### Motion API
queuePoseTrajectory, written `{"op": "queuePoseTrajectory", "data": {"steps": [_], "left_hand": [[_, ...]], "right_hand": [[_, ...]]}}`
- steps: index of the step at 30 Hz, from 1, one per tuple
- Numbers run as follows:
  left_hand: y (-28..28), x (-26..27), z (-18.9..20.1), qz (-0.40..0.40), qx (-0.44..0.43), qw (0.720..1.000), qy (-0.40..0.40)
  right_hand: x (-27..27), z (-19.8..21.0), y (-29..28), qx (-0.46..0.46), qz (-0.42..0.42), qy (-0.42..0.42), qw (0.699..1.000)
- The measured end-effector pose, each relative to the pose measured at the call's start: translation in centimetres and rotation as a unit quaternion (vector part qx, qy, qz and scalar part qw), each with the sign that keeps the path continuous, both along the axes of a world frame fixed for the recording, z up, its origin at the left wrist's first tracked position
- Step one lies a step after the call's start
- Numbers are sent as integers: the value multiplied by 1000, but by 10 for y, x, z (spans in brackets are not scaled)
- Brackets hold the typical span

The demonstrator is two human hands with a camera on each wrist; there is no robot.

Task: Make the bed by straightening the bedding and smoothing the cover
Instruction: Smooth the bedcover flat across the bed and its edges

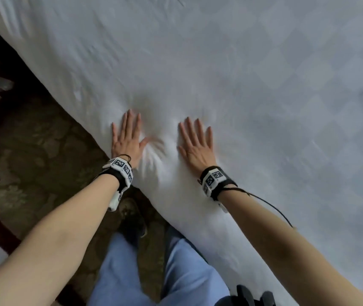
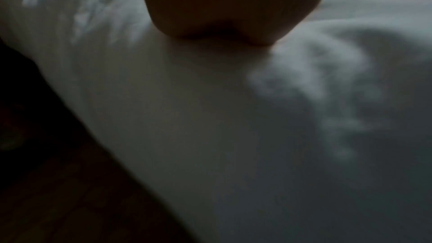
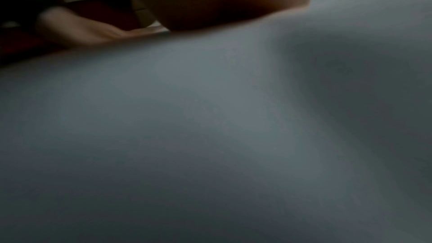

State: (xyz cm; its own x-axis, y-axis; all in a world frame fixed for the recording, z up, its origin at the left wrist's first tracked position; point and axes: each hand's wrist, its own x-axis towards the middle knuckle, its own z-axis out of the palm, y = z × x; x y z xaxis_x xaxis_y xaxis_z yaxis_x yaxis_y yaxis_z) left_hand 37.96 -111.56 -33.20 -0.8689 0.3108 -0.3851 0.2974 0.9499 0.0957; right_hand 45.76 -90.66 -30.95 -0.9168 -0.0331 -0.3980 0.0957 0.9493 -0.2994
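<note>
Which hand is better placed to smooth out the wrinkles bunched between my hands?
Left, probably. The left hand lies flat on the white checked bed cover, its thumb touching the radiating creases; the right hand lies beside them.

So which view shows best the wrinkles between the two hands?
The head view: the wrinkles fan out between the left hand and the right hand. Both wrist views show only dark, blurred cover.

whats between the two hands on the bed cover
Only a bunched patch of the white cover, with creases fanning out beside the left hand toward the right hand. Nothing else lies there; the head view shows it.
</note>
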Motion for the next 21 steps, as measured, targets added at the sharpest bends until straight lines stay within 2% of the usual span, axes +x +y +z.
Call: {"op": "queuePoseTrajectory", "data": {"steps": [3,7,10,12,14,16,19,21], "left_hand": [[-54,-18,-12,-5,-34,999,-12],[-96,-35,-19,12,-58,998,-30],[-112,-42,-17,45,-63,996,-48],[-123,-47,-12,84,-54,994,-44],[-130,-58,-3,118,-38,992,-41],[-130,-80,7,116,6,993,-24],[-125,-128,18,38,85,995,22],[-118,-154,19,-39,120,991,48]], "right_hand": [[19,-18,-58,-12,95,4,995],[28,-25,-112,-5,234,-73,969],[13,-17,-134,-17,283,-122,951],[-6,-7,-142,-47,289,-88,952],[-29,10,-148,-46,238,-5,970],[-59,20,-143,-19,106,67,992],[-118,26,-130,34,-119,103,987],[-152,23,-123,50,-208,81,974]]}}
